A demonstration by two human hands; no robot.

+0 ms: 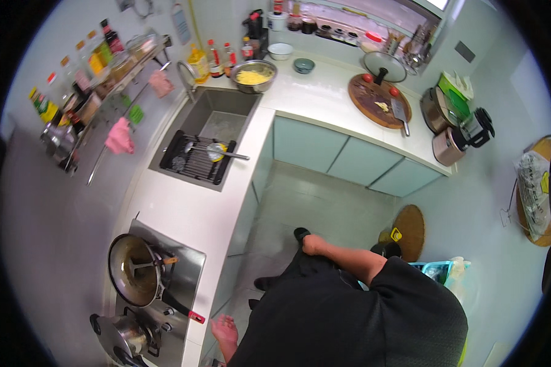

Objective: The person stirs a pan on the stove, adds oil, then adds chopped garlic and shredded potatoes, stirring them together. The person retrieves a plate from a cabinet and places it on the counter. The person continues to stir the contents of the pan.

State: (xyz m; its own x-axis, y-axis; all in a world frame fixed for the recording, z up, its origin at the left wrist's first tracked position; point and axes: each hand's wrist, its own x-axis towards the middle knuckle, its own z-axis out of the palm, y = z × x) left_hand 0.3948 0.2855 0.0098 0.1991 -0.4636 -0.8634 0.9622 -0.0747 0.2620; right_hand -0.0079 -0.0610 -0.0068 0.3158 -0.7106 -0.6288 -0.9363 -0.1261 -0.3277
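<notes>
My left hand point(224, 326) is at the counter's front edge, palm showing and fingers loosely apart, with nothing in it. Just beyond it is the red-tipped handle of a wok point(135, 275), which sits on a steel gas hob point(190, 261). A spatula with a wooden handle end point(170, 260) rests in the wok. Beside the wok stands a steel pot point(131, 332) with a lid. My right hand point(315, 245) hangs in front of my dark clothing, above the floor. Its fingers are curled and partly hidden, so whether they hold anything is unclear.
A sink point(252, 105) holds a black drying rack point(195, 158) with a ladle across it. Behind it stands a metal bowl point(268, 85) of yellow shreds. A round cutting board point(365, 103) carries tomatoes and a cleaver point(398, 110). A blender point(450, 147) stands at the counter's right end.
</notes>
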